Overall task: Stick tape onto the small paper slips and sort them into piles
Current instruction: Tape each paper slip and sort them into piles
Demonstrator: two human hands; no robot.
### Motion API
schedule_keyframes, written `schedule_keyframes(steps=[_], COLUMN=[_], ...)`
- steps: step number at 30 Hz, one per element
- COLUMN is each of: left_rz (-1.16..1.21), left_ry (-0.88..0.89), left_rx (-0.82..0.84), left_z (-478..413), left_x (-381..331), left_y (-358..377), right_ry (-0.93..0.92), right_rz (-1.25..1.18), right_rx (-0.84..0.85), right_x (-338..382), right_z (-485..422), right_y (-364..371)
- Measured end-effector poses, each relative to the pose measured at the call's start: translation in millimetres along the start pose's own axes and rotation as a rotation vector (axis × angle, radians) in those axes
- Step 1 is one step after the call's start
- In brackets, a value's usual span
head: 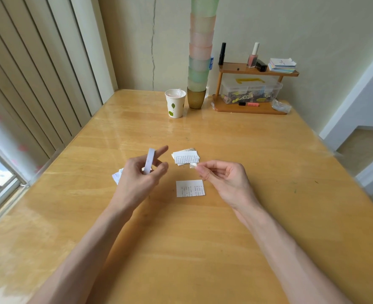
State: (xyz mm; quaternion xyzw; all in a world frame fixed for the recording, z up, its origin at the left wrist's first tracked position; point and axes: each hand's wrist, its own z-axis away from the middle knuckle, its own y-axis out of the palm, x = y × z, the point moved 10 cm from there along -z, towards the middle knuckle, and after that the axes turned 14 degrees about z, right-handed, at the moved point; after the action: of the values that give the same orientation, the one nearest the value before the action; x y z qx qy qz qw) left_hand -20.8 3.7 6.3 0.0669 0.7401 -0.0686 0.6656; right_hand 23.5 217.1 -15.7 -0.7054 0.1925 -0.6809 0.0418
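Hands both raised above the wooden table [203, 242], near its middle.

Left hand [139, 175]: fingers curled round a white tape roll [149, 160], gripping it. The roll stands upright, seen edge-on. Index finger stretched out toward the far side.

Right hand [222, 178]: thumb and index finger pinch a small clear piece of tape [193, 166]. The other fingers are loosely curled. The piece points left, toward the roll but apart from it. In this view it meets the near edge of the far pile; whether it touches cannot be told.

Slips:
- One single slip [190, 188] lies flat on the table between the two hands, just below the right fingertips. Printed rows face up, too small to read.
- Far pile of slips [186, 157] lies beyond the hands, sheets slightly fanned, print up.
- Left pile of slips [117, 177] is mostly hidden behind the left hand; only its corners show.

Far edge of the table, against the wall:
- Paper cup [175, 104] with leaf print, something crumpled inside.
- Just beside it, a tall stack of cups [199, 51], green and pink, on an amber one.
- Wooden rack [253, 72], two tiers. Top: a black tube, a nail polish bottle [253, 58], a stack of cards [282, 65]. Bottom: a clear plastic box [250, 88] and an orange marker [249, 104].

Window at the left.
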Motion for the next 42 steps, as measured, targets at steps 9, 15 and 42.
schedule_keyframes(steps=[9, 15, 42], left_rz=[-0.168, -0.292, -0.392], left_ry=[0.079, 0.134, 0.141], left_rx=[0.007, 0.03, 0.193], left_z=[-2, -5, 4], left_x=[3, 10, 9], left_y=[3, 6, 23], right_ry=[0.143, 0.251, 0.342], right_rz=[0.104, 0.211, 0.378], right_rx=[0.14, 0.175, 0.155], right_x=[-13, -21, -23], right_z=[5, 6, 5], right_y=[12, 14, 17])
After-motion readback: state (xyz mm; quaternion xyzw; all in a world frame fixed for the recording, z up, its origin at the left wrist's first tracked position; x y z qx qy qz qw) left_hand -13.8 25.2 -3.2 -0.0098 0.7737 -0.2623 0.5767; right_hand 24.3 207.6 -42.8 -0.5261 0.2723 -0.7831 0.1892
